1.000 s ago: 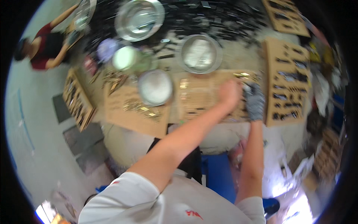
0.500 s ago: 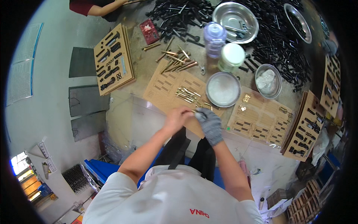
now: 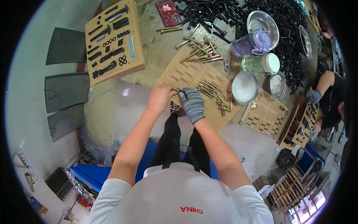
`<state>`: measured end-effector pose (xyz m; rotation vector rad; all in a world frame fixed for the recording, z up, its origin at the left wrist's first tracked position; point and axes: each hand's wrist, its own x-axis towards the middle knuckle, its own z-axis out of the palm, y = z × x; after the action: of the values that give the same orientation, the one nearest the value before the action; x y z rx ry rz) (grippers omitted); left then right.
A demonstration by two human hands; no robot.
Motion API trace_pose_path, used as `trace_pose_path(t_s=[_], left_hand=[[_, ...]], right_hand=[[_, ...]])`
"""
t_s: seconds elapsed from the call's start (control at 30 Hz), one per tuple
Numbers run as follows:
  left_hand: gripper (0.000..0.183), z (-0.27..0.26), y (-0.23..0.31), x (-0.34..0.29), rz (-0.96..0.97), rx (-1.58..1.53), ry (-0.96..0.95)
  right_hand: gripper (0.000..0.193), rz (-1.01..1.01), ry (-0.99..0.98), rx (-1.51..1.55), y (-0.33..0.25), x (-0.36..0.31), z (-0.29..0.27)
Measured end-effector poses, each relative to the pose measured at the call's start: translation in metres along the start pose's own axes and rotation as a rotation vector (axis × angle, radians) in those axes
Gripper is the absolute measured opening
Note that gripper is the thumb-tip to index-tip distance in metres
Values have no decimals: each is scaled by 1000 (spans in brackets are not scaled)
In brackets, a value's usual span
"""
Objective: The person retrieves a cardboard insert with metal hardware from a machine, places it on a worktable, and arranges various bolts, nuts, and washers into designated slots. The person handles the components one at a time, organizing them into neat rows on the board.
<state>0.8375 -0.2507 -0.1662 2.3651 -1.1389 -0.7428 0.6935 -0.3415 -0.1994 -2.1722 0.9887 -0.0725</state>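
My bare left hand (image 3: 161, 99) and my right hand (image 3: 192, 104), in a grey knitted glove, meet over the near left edge of a brown cardboard sheet (image 3: 169, 76). Both are closed, fingertips together at a small brass-coloured piece (image 3: 176, 90); its exact kind is mostly hidden by the fingers. Just right of the glove, a row of brass-coloured bolts (image 3: 209, 89) lies on the sheet, with shorter fasteners (image 3: 223, 106) nearer me. Beyond, longer brass-coloured bolts (image 3: 201, 50) form a loose pile.
At left stands a stacked display board of black hardware (image 3: 115, 43). A red phone (image 3: 168, 14), black bolts (image 3: 209, 15), a purple bottle (image 3: 244, 45), a green jar (image 3: 253, 63) and metal bowls (image 3: 245, 87) cover the far side. A gloved co-worker (image 3: 328, 89) is at right.
My view has swung, shifting the bowls and bottle rightward in the picture. My joined hands have moved left, away from the row of bolts. A co-worker at right shows more fully.
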Motion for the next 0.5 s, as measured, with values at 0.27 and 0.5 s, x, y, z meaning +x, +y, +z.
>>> trace_pose_path(t_s=[0.27, 0.5], left_hand=[[27, -12, -6, 5, 273, -15, -18], [32, -3, -23, 10, 324, -39, -37]], right_hand=[[40, -29, -18, -104, -11, -5, 1], [40, -128, 18, -67, -3, -12, 12]])
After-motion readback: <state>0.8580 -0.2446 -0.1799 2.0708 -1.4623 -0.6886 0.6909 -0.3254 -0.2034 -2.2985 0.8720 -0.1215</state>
